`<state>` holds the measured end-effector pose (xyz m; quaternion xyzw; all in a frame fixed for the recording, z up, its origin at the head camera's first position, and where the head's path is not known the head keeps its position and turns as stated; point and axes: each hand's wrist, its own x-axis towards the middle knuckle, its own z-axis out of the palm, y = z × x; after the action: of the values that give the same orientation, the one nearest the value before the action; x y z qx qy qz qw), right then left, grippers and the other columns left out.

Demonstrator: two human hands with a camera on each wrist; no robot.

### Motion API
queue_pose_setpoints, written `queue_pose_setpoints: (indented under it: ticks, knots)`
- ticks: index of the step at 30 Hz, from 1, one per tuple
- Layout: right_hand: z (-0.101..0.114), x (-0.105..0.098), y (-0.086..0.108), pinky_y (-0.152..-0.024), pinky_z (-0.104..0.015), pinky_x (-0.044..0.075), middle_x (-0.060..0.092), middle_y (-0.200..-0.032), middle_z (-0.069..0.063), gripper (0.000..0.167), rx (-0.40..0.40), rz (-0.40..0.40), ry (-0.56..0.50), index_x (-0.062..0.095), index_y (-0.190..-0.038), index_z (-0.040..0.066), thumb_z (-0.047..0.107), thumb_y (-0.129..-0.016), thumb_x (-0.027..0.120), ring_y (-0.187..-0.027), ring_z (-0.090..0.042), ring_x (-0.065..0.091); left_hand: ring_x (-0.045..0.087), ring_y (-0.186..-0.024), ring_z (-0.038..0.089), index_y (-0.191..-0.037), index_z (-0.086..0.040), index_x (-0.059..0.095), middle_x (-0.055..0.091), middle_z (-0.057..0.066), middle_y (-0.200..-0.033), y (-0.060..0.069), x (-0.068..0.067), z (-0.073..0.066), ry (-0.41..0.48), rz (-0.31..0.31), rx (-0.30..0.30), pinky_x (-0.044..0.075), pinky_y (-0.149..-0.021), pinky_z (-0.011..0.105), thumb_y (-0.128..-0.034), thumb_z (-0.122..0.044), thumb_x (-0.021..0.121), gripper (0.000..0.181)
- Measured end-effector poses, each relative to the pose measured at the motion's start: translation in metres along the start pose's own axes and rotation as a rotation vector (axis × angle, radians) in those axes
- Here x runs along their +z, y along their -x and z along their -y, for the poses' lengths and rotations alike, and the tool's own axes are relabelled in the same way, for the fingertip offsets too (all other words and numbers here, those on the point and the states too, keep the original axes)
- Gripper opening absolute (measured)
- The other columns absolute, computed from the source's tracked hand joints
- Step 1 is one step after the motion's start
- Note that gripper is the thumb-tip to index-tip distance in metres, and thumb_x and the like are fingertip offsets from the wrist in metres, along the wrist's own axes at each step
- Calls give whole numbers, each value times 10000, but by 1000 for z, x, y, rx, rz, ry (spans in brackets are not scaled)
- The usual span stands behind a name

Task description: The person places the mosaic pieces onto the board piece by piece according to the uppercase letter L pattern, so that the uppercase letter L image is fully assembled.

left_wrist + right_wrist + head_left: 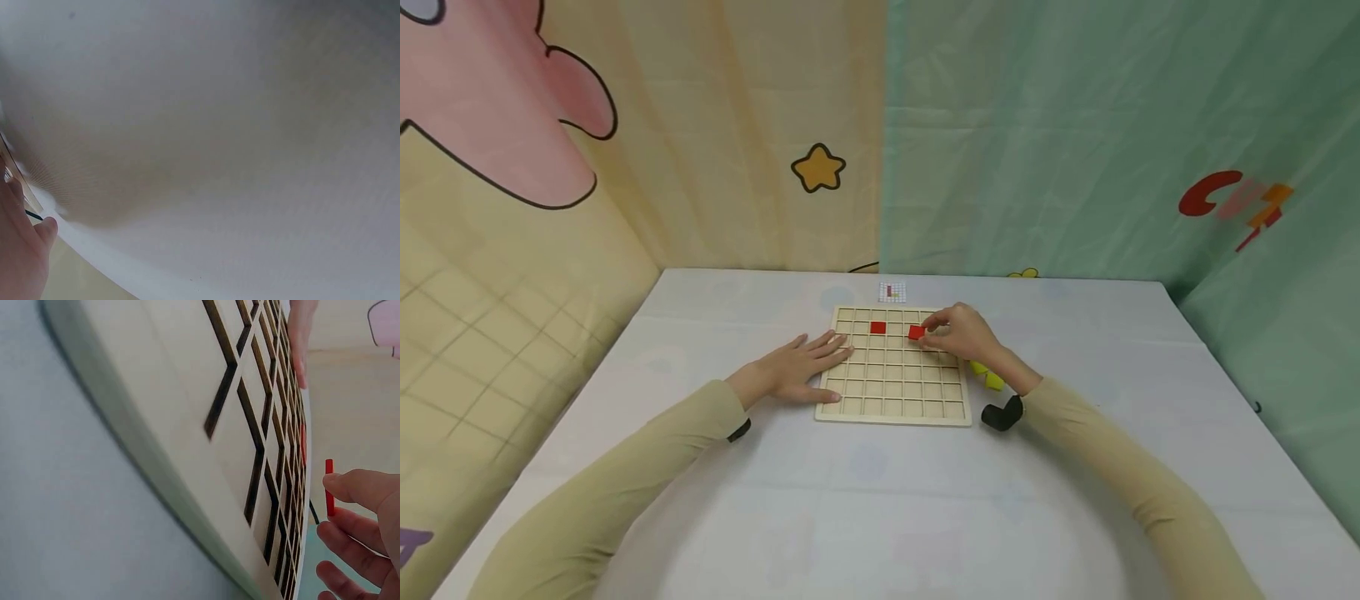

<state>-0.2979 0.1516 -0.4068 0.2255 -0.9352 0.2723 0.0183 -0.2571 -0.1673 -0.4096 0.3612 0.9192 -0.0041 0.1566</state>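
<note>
A wooden grid board (895, 408) with square cells lies on the white table. My left hand (796, 367) rests over its left edge, fingers spread and straight; only part of that hand (22, 244) shows in the left wrist view. Between thumb and fingers my right hand (961, 333) pinches a red square tile (916, 332) above the upper right part of the board. In the right wrist view the pinched tile (329, 487) is seen edge-on, apart from the board. Another red tile (877, 327) sits in a cell near the board's top.
Yellow tiles (994, 382) lie right of the board, partly hidden by my right forearm. A small printed card with a grid pattern (892, 292) lies behind the board. Curtains (1037, 150) hang beyond the table (865, 517). A black wrist device (1002, 414) sits below my right wrist.
</note>
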Motion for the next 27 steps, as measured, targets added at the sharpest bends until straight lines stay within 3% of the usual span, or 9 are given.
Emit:
queue_pose_setpoints:
  ticks: [10, 18, 27]
  knots:
    - [19, 14, -15, -857, -391, 502, 750, -931, -63, 300, -27, 17, 2, 758, -1007, 76, 301, -808, 768, -913, -221, 642, -25, -1512, 268, -1559, -232, 99, 5, 30, -1639, -2, 0, 0, 5, 2, -4, 68, -1179, 590, -914, -659, 425, 839]
    - [34, 25, -27, -869, -385, 525, 749, -992, -64, 333, -23, 73, 12, 747, -1040, 69, 319, -820, 760, -953, -222, 663, -32, -1511, 268, -1559, -238, 100, -1, 32, -1638, -3, 1, 1, 1, 6, -6, 69, -1179, 590, -913, -670, 411, 837]
    - [38, 37, -33, -743, -313, 513, 752, -961, -31, 307, -59, 58, 62, 749, -1026, 86, 312, -818, 759, -838, -161, 646, -35, -1511, 270, -1559, -236, 94, -12, 38, -1638, -2, -2, 0, -5, 24, -8, 68, -1180, 588, -914, -676, 400, 839]
